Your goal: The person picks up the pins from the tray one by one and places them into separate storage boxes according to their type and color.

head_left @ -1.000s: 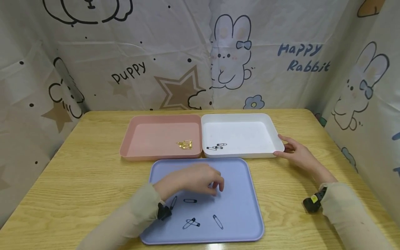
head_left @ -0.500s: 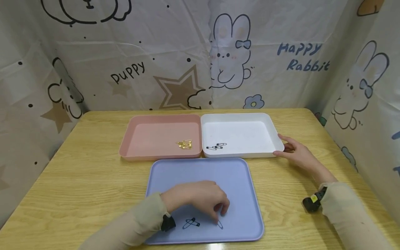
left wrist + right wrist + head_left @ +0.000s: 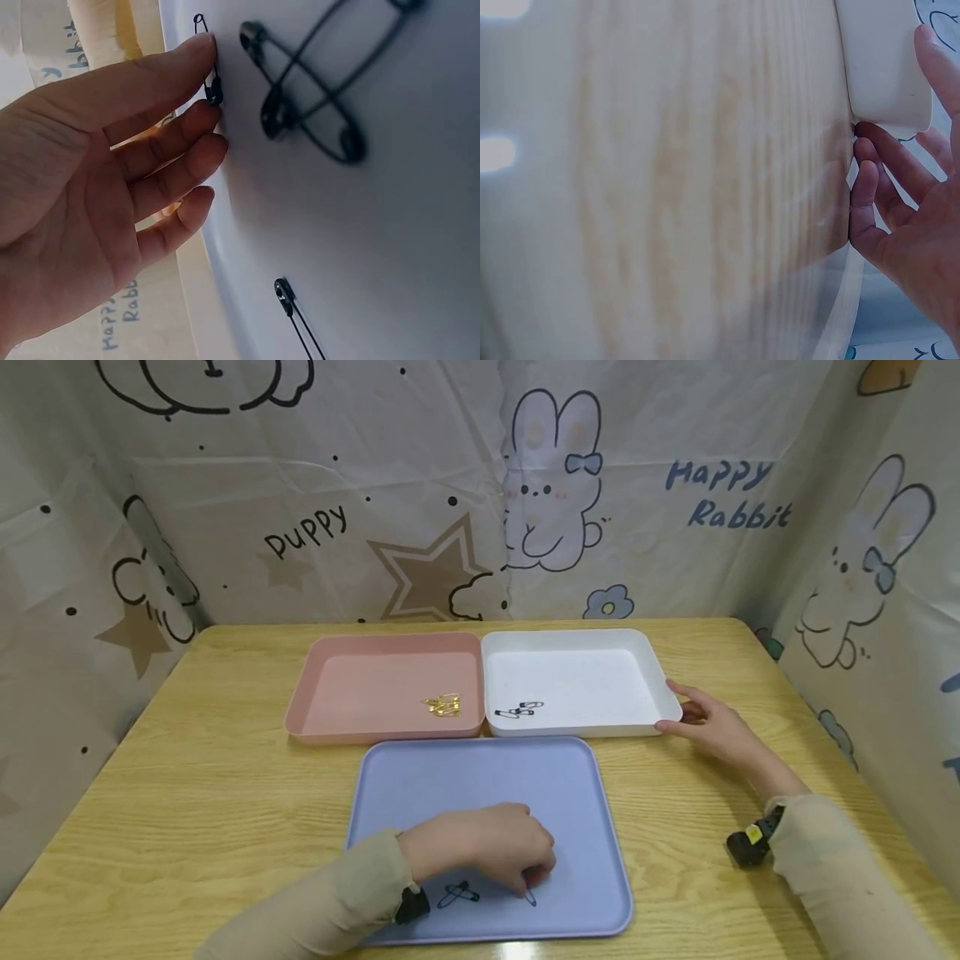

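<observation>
My left hand (image 3: 498, 843) is low over the blue tray (image 3: 573, 793), its thumb and forefinger pinching a black safety pin (image 3: 214, 91). The pin's lower end shows below the fingertips in the head view. Two crossed black safety pins (image 3: 459, 893) lie closer to the wrist. Another black safety pin (image 3: 283, 296) shows in the left wrist view; the left hand and forearm cover that part of the tray in the head view. My right hand (image 3: 716, 727) holds the near right corner of the white tray (image 3: 592, 681), thumb at the front, fingers along the side.
Several black safety pins (image 3: 517, 710) lie in the white tray's near left corner. Beside it stands a pink tray (image 3: 360, 685) with gold safety pins (image 3: 444, 705). Both trays sit behind the blue one on a wooden table (image 3: 225, 760), with a printed cloth (image 3: 300, 485) hanging around.
My left hand has moved down and a little right across the blue tray to the single pin, its fingertips closing on it. The right hand has stayed at the white tray.
</observation>
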Motion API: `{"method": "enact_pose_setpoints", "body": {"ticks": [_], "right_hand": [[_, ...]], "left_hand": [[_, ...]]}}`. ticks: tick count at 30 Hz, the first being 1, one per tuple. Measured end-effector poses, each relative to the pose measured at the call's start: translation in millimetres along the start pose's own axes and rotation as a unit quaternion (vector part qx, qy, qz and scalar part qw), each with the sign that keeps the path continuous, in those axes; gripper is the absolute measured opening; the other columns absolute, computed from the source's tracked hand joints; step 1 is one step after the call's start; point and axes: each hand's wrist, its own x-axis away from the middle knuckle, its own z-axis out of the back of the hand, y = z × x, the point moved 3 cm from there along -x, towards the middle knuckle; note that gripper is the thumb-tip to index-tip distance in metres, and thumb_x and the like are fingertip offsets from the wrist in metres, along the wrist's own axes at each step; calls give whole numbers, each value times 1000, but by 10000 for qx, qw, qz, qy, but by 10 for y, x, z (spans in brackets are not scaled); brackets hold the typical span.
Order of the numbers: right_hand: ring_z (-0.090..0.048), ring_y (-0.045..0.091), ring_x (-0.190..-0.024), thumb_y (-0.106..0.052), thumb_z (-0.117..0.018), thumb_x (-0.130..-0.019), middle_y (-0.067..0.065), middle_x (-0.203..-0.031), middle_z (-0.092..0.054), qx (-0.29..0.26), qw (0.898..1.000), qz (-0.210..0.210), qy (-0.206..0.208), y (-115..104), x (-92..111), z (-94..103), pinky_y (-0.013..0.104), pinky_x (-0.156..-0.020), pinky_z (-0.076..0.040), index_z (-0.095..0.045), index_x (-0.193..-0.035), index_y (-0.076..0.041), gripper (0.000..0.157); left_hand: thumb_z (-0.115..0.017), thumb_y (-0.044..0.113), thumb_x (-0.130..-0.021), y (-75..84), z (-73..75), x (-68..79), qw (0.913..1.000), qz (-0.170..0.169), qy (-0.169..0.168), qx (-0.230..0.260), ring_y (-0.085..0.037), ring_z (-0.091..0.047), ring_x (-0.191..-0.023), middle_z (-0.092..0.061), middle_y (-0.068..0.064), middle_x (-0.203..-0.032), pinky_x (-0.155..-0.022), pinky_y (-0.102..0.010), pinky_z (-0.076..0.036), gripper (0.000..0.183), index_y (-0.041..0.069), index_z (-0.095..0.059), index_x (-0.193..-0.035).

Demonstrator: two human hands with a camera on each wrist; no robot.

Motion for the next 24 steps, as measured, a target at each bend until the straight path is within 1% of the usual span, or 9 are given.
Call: {"method": "enact_pose_setpoints", "body": {"ticks": [6, 10, 12, 17, 20, 24], "right_hand": [[-39, 39, -122, -50, -63, -79, 28, -132, -42, 0, 10000, 16, 6, -1, -5, 5, 57, -96, -29, -16, -146, -20, 88], [-38, 40, -122, -51, -62, -79, 28, -133, -40, 6, 10000, -2, -24, -3, 2, 4, 58, -96, -28, -15, -147, -19, 88], [-38, 40, -123, -51, -62, -79, 28, -134, -40, 14, 10000, -12, -31, -3, 7, 5, 58, -96, -29, -15, -147, -20, 88], [-39, 39, -122, -50, -62, -79, 27, -133, -41, 3, 10000, 19, -18, -7, 15, 2, 56, -95, -30, -15, -147, -19, 88], [-40, 38, -121, -49, -62, -80, 27, -132, -41, -30, 10000, 43, -19, -12, 16, -4, 54, -95, -31, -15, -147, -19, 88], [-40, 38, -121, -49, -63, -79, 27, -132, -42, -20, 10000, 29, 8, -18, 19, -3, 54, -94, -31, -15, -147, -19, 88]], "left_hand": [[-75, 32, -69, -5, 5, -1, 10000, 14, 32, -16, 5, -44, -61, -48, 20, -64, -65, -18, -32, 16, 28, -60, -66], [-74, 29, -71, -21, -1, 2, 9999, 1, 55, 143, 5, -43, -59, -47, 20, -63, -64, -17, -32, 15, 27, -59, -66], [-73, 28, -71, -35, -1, 2, 9995, 48, 96, 284, 4, -43, -58, -47, 20, -62, -65, -17, -32, 15, 27, -59, -66], [-71, 26, -74, -107, 24, 2, 9973, 147, 289, 663, 2, -44, -58, -48, 18, -63, -63, -15, -34, 15, 24, -57, -70], [-70, 24, -77, -165, 48, 0, 9953, 82, 447, 859, 1, -44, -60, -48, 17, -65, -59, -13, -34, 13, 23, -58, -73], [-68, 23, -79, -250, 98, -12, 9924, 63, 693, 1013, 2, -45, -61, -49, 16, -66, -59, -12, -34, 11, 22, -58, -75]]}}
